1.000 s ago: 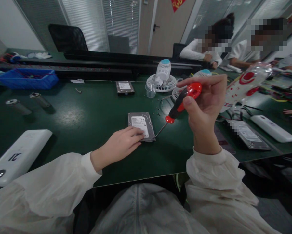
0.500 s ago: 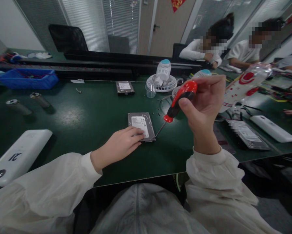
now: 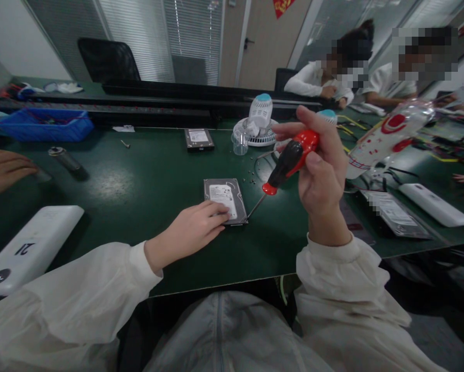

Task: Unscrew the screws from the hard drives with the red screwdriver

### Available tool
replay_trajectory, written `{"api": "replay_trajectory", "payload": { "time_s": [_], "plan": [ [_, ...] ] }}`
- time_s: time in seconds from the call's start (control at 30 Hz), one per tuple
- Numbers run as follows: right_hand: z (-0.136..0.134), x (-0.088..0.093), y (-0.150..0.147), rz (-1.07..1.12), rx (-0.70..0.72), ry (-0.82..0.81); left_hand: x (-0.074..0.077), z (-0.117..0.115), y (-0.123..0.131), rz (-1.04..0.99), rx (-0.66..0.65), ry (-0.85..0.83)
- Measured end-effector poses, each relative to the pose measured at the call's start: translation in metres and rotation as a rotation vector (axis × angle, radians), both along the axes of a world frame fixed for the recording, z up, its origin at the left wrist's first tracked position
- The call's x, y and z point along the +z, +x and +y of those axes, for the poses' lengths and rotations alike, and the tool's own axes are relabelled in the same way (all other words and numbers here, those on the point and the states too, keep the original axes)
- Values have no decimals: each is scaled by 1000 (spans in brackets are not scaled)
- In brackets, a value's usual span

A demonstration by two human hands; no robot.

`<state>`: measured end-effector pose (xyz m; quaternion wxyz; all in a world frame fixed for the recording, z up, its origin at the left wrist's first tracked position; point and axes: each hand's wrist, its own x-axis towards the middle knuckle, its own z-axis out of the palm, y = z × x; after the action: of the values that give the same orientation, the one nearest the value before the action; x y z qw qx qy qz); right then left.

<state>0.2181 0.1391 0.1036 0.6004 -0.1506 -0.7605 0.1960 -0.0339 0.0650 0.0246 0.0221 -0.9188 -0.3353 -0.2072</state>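
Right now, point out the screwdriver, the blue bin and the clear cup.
Screwdriver (image 3: 282, 167), head view: black part of the handle.
Blue bin (image 3: 48, 132), head view: front wall.
Clear cup (image 3: 240, 146), head view: side wall.

a hand could pass over the bare tabletop (image 3: 158, 165) between the metal cylinder (image 3: 64, 158) on the left and the hard drive (image 3: 237, 194), but the left hand (image 3: 195, 225) bars the near left, the slanted screwdriver (image 3: 285, 164) and right hand (image 3: 325, 178) the right, and the clear cup (image 3: 240, 143) and fan (image 3: 260, 111) the far right.
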Motion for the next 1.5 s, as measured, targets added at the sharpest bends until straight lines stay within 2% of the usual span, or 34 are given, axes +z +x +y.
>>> {"api": "replay_trajectory", "payload": {
  "time_s": [0.23, 0.3, 0.47, 0.7, 0.93, 1.17, 1.37, 1.5],
  "plan": [
    [6, -6, 2, -30, -260, 185, -1, 0, -1, 1, -6, 8],
    [4, -5, 1, -33, -246, 175, -1, 1, -1, -1, -7, 10],
    [-2, -1, 0, -72, -124, 26, -2, 1, 0, 6, -9, 31],
    [8, -6, 2, 7, -236, 180, -1, 1, 0, 2, -3, 26],
    [6, -6, 5, -70, -135, 103, -1, 1, 0, -12, -1, 9],
    [8, -2, 3, -6, -243, 235, -1, 0, 0, -10, 6, 4],
    [4, -4, 2, -22, -122, 114, -1, 0, 0, -5, 4, 0],
    [7, -7, 0, 1, -191, 145, -2, 0, 0, -5, 10, 0]
  ]
}}
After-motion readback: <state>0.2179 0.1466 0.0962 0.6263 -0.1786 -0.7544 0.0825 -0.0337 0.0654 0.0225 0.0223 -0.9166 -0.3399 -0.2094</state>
